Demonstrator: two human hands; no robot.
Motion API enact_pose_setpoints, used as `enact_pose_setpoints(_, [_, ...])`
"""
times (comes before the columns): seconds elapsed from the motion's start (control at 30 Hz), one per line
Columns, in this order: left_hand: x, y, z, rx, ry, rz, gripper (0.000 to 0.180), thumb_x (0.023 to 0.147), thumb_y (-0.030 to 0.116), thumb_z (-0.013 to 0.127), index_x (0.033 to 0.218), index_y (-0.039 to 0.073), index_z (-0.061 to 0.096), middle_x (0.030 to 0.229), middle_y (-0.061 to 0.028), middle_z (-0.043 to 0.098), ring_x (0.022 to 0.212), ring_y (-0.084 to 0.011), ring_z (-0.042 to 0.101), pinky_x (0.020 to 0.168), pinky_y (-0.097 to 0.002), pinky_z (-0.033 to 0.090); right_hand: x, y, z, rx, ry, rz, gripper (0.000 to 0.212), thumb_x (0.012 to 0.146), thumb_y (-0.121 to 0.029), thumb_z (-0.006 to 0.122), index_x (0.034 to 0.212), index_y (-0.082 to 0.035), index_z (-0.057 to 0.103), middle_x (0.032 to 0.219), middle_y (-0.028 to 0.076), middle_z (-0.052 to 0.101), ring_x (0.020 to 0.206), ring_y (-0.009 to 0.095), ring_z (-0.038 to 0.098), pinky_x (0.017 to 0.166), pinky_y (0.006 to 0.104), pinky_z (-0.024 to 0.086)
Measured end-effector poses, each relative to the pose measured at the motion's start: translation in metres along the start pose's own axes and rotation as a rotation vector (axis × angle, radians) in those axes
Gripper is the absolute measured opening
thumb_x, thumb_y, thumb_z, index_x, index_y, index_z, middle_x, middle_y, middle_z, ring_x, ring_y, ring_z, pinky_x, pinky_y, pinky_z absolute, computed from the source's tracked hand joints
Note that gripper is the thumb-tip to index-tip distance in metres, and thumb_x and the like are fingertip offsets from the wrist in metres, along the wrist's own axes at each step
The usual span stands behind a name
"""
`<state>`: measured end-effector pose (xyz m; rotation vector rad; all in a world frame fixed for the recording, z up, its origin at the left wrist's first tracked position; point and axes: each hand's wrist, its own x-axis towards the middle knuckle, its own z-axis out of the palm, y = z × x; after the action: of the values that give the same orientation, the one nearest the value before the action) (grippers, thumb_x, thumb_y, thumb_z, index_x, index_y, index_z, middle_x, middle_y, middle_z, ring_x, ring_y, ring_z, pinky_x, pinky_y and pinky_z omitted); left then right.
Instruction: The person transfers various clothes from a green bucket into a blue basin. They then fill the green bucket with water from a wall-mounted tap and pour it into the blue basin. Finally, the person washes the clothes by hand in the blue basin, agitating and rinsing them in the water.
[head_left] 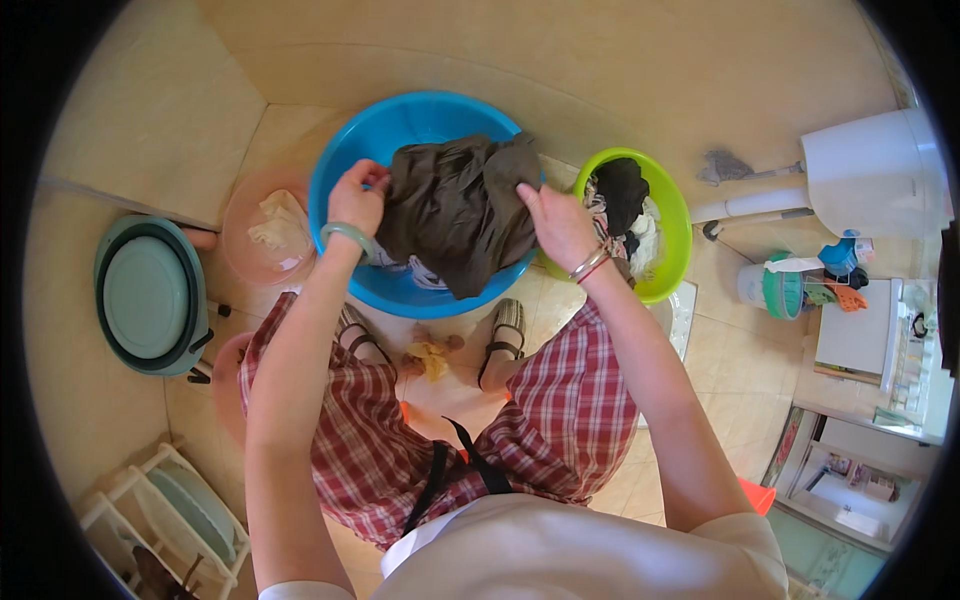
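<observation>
Between my two hands a dark brown-grey garment [455,205] is spread above a large blue basin [420,108]. My left hand [357,198] pinches its left edge, with a pale green bangle on that wrist. At the opposite edge my right hand [557,228] grips the cloth, thumb on top; a bracelet and a red cord circle that wrist. The garment's kind cannot be made out. Under its lower edge a bit of white and dark cloth [425,275] shows in the basin. The rest of the basin's contents are hidden.
A lime green basin [680,235] with black and white clothes stands right of the blue one. On the left are a pink basin [238,235] with pale cloth and teal folding basins [145,297]. Yellow cloth [430,360] lies between my feet. A toilet [870,165] stands right.
</observation>
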<state>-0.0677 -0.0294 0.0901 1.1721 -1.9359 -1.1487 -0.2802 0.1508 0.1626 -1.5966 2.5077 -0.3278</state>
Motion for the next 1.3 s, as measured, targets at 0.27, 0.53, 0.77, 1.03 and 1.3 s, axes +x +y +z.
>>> enact_pose_setpoints(0.27, [0.017, -0.047, -0.037, -0.045, 0.132, -0.389, 0.019, 0.087, 0.015, 0.057, 0.106, 0.011, 0.059, 0.099, -0.0099, 0.062, 0.088, -0.0228, 0.058, 0.078, -0.0339, 0.048, -0.015, -0.035, 0.039, 0.114, -0.495, -0.078, 0.041, 0.089, -0.045, 0.048, 0.093, -0.007, 0.062, 0.086, 0.017, 0.064, 0.075, 0.035, 0.064, 0.066, 0.044, 0.051])
enact_pose_setpoints(0.53, [0.006, -0.023, -0.007, -0.066, -0.225, -0.264, 0.033, 0.085, 0.021, 0.061, 0.116, 0.008, 0.058, 0.104, -0.0113, 0.06, 0.095, -0.0195, 0.056, 0.085, -0.0303, 0.043, 0.012, 0.024, 0.001, 0.143, -0.135, 0.171, 0.021, 0.082, -0.035, 0.058, 0.092, -0.021, 0.069, 0.087, 0.007, 0.068, 0.082, 0.027, 0.064, 0.071, 0.0409, 0.051])
enact_pose_setpoints(0.77, [-0.004, 0.022, 0.031, -0.258, -0.34, -0.262, 0.028, 0.085, 0.019, 0.061, 0.11, 0.007, 0.062, 0.098, -0.0085, 0.062, 0.092, -0.0179, 0.057, 0.083, -0.0296, 0.044, 0.01, 0.172, -0.004, -0.204, 0.062, 0.639, 0.053, 0.075, -0.044, 0.064, 0.109, -0.004, 0.059, 0.119, 0.02, 0.053, 0.101, 0.034, 0.058, 0.083, 0.0448, 0.048])
enact_pose_setpoints(1.03, [-0.015, 0.044, 0.071, -0.314, -0.594, -0.274, 0.027, 0.089, 0.025, 0.056, 0.113, 0.014, 0.06, 0.103, -0.0014, 0.06, 0.095, -0.0135, 0.054, 0.08, -0.0319, 0.045, 0.008, 0.217, -0.001, 0.369, 0.201, 0.635, 0.032, 0.078, -0.032, 0.064, 0.093, -0.003, 0.063, 0.08, 0.01, 0.062, 0.072, 0.025, 0.062, 0.067, 0.0379, 0.052])
enact_pose_setpoints(1.3, [-0.012, 0.055, 0.073, -0.443, -0.675, -0.444, 0.032, 0.092, 0.028, 0.052, 0.121, 0.015, 0.054, 0.115, -0.0014, 0.053, 0.104, -0.018, 0.052, 0.086, -0.0391, 0.045, 0.01, 0.1, -0.155, 1.084, 0.271, 0.192, 0.008, 0.085, -0.016, 0.06, 0.088, -0.009, 0.061, 0.067, -0.003, 0.055, 0.055, 0.005, 0.047, 0.048, 0.0188, 0.035])
